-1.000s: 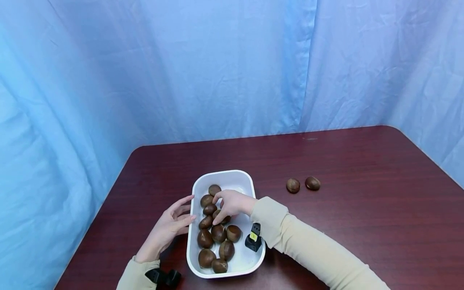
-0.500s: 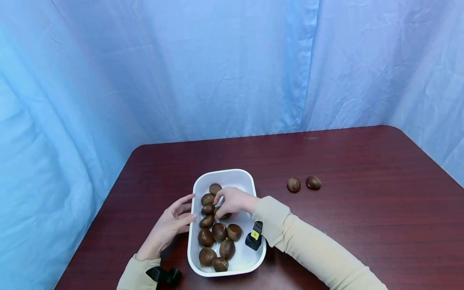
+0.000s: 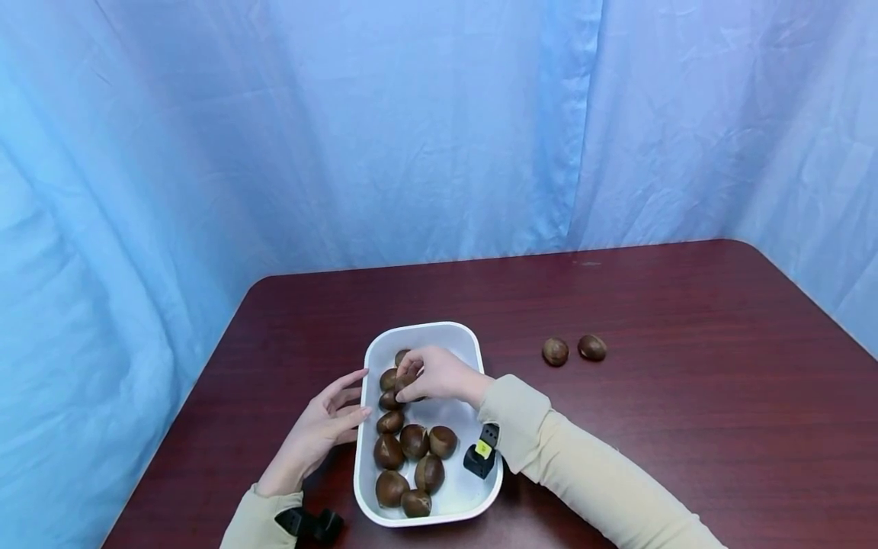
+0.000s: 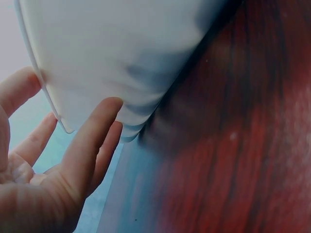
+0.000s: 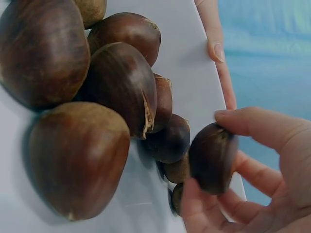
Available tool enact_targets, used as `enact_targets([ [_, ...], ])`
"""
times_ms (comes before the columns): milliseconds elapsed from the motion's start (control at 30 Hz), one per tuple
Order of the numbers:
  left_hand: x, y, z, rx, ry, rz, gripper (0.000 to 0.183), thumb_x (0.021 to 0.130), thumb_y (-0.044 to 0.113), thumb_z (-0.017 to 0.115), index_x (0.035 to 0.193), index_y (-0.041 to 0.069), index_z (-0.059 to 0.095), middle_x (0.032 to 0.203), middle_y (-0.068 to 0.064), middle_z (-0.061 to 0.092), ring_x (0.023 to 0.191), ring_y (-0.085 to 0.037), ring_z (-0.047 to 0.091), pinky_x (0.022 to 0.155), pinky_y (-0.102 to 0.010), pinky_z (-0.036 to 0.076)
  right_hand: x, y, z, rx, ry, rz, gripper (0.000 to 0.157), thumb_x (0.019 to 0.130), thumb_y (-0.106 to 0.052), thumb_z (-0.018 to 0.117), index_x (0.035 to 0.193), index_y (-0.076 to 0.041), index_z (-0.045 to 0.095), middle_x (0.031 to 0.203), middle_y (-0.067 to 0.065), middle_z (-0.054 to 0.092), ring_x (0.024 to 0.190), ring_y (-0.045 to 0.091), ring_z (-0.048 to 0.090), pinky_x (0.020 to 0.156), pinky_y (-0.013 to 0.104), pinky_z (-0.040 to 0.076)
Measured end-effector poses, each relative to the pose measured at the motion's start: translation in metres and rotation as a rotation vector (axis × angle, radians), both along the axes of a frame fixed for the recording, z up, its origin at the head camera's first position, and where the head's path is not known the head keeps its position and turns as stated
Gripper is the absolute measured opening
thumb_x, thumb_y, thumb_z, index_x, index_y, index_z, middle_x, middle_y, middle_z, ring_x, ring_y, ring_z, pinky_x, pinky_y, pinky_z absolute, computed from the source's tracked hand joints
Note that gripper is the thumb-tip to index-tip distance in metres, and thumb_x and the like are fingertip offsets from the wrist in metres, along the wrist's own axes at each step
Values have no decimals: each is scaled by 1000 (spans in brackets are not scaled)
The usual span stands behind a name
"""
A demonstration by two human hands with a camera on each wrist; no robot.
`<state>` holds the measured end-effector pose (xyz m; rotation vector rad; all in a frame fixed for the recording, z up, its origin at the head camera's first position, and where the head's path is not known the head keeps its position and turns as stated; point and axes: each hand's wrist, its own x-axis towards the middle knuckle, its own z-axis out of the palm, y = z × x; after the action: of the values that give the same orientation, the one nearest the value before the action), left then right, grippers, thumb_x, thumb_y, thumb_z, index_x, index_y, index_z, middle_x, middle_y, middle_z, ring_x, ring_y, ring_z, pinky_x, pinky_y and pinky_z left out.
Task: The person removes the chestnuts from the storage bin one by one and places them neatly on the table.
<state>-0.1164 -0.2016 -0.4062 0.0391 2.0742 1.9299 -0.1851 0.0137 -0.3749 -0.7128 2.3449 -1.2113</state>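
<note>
A white plastic tray (image 3: 463, 496) with several brown chestnuts (image 3: 430, 473) in it stands on the table. Inside its far half, my right hand (image 3: 439, 375) pinches one chestnut (image 5: 212, 158) between thumb and fingers; the right wrist view shows it held over the other nuts. My left hand (image 3: 322, 427) rests its fingertips against the tray's left side, fingers spread and fairly straight. In the left wrist view, those fingers (image 4: 92, 141) touch or nearly touch the tray's outer wall (image 4: 97, 58). The far chestnuts are partly hidden behind my right hand.
Two chestnuts, a rounder one (image 3: 555, 351) and an oval one (image 3: 592, 348), lie on the dark red wooden table (image 3: 686, 396) to the right of the tray. Blue curtains (image 3: 411, 137) hang behind the table and along its sides.
My right hand has closed on a chestnut in the tray and lifted it, moving slightly away from me toward the far end. My left hand stays at the tray's side.
</note>
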Motion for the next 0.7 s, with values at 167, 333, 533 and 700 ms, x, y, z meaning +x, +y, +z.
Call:
enact_targets([
  [167,0,0,-1,-2,-7,5,63,93,10,59,148,11,28,139,-26,40,109,-22,61,83,-39,55,0,1,6,-46,48,13,20,79,-18,76,96,-11,68,94,0,66,81,13,56,66,24,49],
  [333,0,1,1,-4,-13,8,63,93,10,60,147,11,29,139,-25,41,109,-21,62,84,-38,55,1,1,13,-61,47,28,22,80,-17,75,99,-9,68,95,2,68,83,12,59,68,23,51],
  [533,1,1,1,-9,-7,5,63,93,10,60,147,9,28,139,-26,41,107,-19,62,83,-38,55,2,3,28,-61,37,41,23,81,-17,74,101,-9,67,100,3,66,86,13,60,70,24,53],
  [700,1,0,0,-5,-18,14,64,92,10,61,147,11,29,138,-25,41,106,-18,63,82,-37,55,4,8,43,-73,69,86,25,81,-18,75,103,-9,67,101,4,66,87,15,60,70,23,52],
])
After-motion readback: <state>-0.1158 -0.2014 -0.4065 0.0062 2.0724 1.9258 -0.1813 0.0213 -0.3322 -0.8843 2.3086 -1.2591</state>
